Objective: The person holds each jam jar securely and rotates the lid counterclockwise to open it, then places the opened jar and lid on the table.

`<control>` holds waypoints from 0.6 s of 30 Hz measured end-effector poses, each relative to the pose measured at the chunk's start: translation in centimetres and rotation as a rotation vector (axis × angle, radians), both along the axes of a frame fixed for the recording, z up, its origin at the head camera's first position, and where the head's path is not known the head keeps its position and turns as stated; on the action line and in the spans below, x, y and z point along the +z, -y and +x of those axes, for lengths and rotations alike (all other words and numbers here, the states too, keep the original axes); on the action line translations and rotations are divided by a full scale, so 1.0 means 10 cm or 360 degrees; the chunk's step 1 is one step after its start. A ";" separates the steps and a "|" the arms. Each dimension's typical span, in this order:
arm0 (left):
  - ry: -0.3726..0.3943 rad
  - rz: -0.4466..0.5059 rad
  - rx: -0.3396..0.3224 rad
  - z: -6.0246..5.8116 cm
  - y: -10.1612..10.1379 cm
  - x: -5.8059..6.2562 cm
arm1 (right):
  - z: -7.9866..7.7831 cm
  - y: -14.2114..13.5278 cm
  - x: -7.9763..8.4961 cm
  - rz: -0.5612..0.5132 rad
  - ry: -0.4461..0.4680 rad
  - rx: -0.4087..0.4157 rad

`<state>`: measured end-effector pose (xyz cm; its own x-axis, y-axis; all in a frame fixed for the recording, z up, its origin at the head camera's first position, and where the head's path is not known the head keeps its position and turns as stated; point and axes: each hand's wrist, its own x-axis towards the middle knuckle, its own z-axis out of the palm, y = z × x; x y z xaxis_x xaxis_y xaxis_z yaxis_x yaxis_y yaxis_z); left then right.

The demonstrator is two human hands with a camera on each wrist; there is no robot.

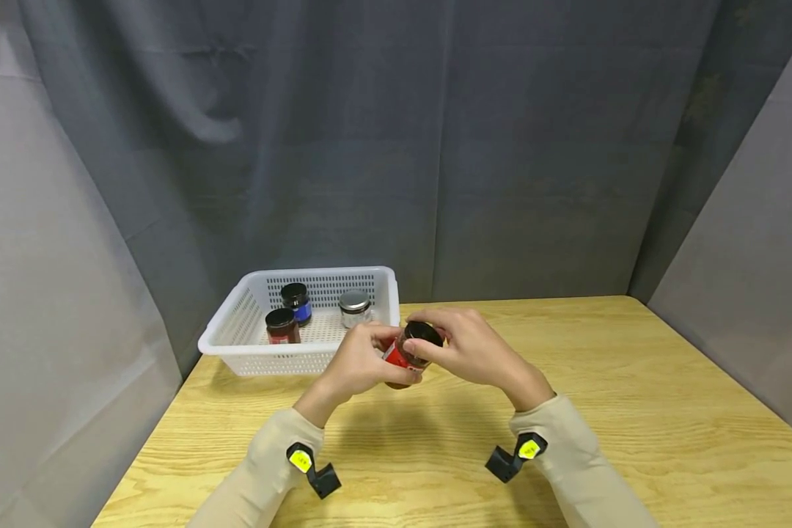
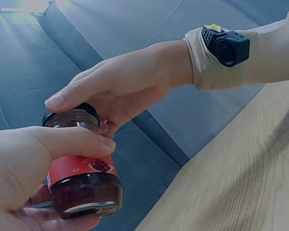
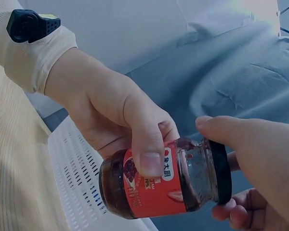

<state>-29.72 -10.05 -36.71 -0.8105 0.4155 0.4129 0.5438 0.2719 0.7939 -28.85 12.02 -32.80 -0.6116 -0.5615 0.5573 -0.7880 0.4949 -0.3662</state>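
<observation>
A glass jam jar (image 3: 154, 185) with a red label and a black lid is held tilted above the table. My left hand (image 1: 363, 359) grips its body, thumb across the label. With thumb and fingers, my right hand (image 1: 468, 345) pinches the black lid (image 3: 220, 171) at the jar's top. The lid sits on the jar's mouth, and dark red contents show low in the glass in the left wrist view. Just behind the left hand stands a white plastic basket (image 1: 257, 350).
Inside the basket are a black-lidded jar with a blue label (image 1: 301, 312), a dark red jar with a black lid (image 1: 281, 328) and a silver-lidded jar (image 1: 355, 312). The wooden table (image 1: 600, 411) ends at a grey curtain (image 1: 534, 147).
</observation>
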 end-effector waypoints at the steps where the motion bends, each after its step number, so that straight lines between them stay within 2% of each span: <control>1: 0.0001 0.0000 0.0000 0.00 0.00 0.00 | 0.01 0.00 0.01 0.0009 0.0002 0.0000; 9: 0.0017 0.0036 -0.0007 -0.01 0.01 -0.03 | 0.08 0.00 0.04 0.0053 -0.0014 -0.0021; 18: 0.0074 0.0067 -0.0078 0.00 0.00 -0.01 | 0.11 -0.04 0.06 0.0106 -0.0043 0.0000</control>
<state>-29.75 -10.09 -36.84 -0.8085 0.4382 0.3929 0.5177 0.2120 0.8289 -27.74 12.45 -32.23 -0.5970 -0.5978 0.5350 -0.7971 0.5178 -0.3109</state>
